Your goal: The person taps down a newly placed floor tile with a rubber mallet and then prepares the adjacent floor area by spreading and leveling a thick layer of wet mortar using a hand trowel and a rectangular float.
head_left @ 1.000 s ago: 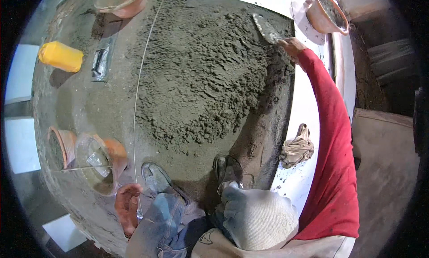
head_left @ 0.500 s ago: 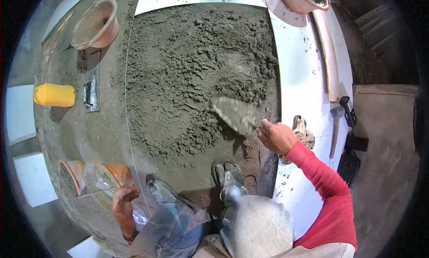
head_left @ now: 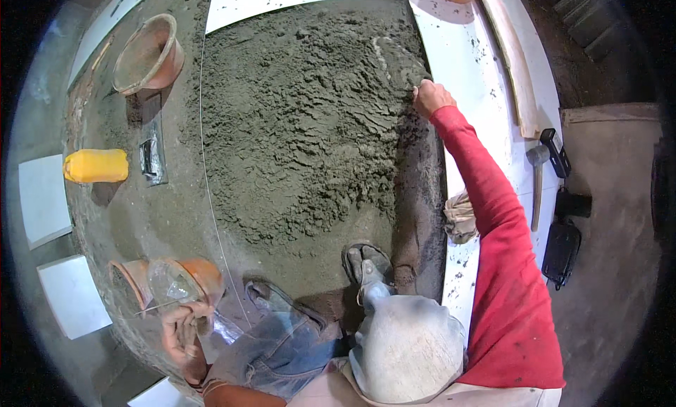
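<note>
My right hand (head_left: pixel 433 97) is closed around the handle of a mortar-coated trowel (head_left: pixel 403 63). Its blade lies at the far right of a bed of rough grey mortar (head_left: pixel 303 118), near the edge of the white tiles (head_left: pixel 454 37). The handle is mostly hidden in my fist. At the lower left, my left hand (head_left: pixel 183 333) hangs beside two orange buckets (head_left: pixel 205 277), its fingers loosely bent and apart, with nothing visible in them. My sandalled feet (head_left: pixel 366 263) are at the near edge of the mortar.
An orange bucket (head_left: pixel 167 62) stands at the far left, near a hand float (head_left: pixel 151 157) and a yellow container (head_left: pixel 96 165). On the right lie a wooden strip (head_left: pixel 510 69), a mallet (head_left: pixel 537 185) and a crumpled cloth (head_left: pixel 461 218). A taut string (head_left: pixel 205 160) runs along the mortar's left side.
My right hand has carried the trowel away from me to the far right of the mortar. My left hand's fingers have spread more. The whole view has shifted slightly.
</note>
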A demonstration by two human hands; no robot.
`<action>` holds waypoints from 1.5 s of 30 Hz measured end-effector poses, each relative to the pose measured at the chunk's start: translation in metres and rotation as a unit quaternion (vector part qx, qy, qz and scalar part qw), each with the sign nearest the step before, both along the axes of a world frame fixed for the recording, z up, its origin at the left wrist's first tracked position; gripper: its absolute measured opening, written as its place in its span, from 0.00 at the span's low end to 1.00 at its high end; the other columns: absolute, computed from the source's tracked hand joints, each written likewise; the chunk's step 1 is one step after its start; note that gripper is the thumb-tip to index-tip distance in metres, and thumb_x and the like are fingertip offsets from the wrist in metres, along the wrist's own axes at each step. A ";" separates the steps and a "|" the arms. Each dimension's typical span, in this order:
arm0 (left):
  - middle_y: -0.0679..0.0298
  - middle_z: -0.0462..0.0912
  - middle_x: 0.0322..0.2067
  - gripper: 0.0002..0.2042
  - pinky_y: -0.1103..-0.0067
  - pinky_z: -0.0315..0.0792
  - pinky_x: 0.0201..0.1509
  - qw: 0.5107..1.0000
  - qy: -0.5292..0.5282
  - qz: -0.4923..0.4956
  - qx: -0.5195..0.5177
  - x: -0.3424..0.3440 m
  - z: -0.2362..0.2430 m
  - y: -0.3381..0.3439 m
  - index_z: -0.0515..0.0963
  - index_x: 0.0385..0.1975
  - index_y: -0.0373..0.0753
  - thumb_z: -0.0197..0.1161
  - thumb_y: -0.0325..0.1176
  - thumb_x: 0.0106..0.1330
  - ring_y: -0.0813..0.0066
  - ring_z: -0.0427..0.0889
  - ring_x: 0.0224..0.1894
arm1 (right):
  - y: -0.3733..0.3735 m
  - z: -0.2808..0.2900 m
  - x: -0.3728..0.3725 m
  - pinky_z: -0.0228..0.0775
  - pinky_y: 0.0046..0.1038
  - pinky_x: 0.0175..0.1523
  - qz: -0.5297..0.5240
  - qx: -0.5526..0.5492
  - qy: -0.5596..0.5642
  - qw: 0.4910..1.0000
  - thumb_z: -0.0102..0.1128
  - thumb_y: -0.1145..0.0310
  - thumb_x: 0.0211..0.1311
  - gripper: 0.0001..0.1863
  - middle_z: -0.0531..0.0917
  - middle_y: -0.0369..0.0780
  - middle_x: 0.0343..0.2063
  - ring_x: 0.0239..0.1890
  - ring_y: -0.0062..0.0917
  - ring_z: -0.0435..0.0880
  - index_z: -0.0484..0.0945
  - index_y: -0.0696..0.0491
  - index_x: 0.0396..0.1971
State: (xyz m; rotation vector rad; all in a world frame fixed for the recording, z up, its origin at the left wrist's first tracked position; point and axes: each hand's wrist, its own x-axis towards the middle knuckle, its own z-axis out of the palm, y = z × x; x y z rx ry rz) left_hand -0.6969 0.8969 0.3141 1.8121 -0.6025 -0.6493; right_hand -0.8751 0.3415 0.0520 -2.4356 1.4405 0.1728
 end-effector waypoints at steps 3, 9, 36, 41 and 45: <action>0.50 0.78 0.43 0.26 0.65 0.73 0.54 0.998 0.053 0.027 0.024 -0.014 0.000 0.012 0.69 0.47 0.34 0.61 0.53 0.66 0.58 0.80 0.46 | 0.015 0.014 0.008 0.76 0.43 0.52 -0.058 0.070 0.010 0.996 0.49 0.58 0.69 0.19 0.84 0.56 0.39 0.45 0.50 0.84 0.83 0.58 0.40; 0.45 0.79 0.43 0.32 0.63 0.74 0.52 0.998 0.059 -0.015 -0.019 -0.018 -0.014 0.030 0.68 0.53 0.31 0.65 0.55 0.62 0.54 0.81 0.44 | 0.038 0.073 -0.042 0.77 0.41 0.39 -0.057 0.242 0.018 0.968 0.47 0.55 0.72 0.24 0.81 0.53 0.27 0.32 0.40 0.83 0.79 0.65 0.34; 0.51 0.80 0.40 0.34 0.67 0.75 0.50 0.987 0.121 0.085 0.059 -0.009 -0.017 0.024 0.71 0.49 0.33 0.64 0.62 0.59 0.61 0.82 0.42 | -0.068 0.009 0.084 0.76 0.50 0.36 0.200 -0.130 0.032 0.971 0.47 0.50 0.72 0.18 0.83 0.52 0.27 0.32 0.52 0.84 0.71 0.51 0.42; 0.50 0.80 0.41 0.35 0.67 0.75 0.51 0.989 0.111 0.024 0.097 -0.011 -0.024 0.028 0.70 0.49 0.31 0.63 0.62 0.60 0.61 0.81 0.44 | -0.108 -0.005 0.104 0.75 0.48 0.49 0.065 -0.095 0.075 0.991 0.51 0.51 0.68 0.21 0.83 0.57 0.41 0.46 0.52 0.83 0.82 0.53 0.41; 0.48 0.80 0.41 0.36 0.66 0.74 0.52 0.992 0.112 0.038 0.053 -0.013 -0.029 0.034 0.70 0.48 0.30 0.65 0.62 0.58 0.60 0.81 0.45 | -0.108 -0.003 0.123 0.76 0.44 0.51 -0.054 -0.050 0.100 0.992 0.56 0.52 0.65 0.20 0.85 0.53 0.42 0.48 0.48 0.84 0.84 0.56 0.40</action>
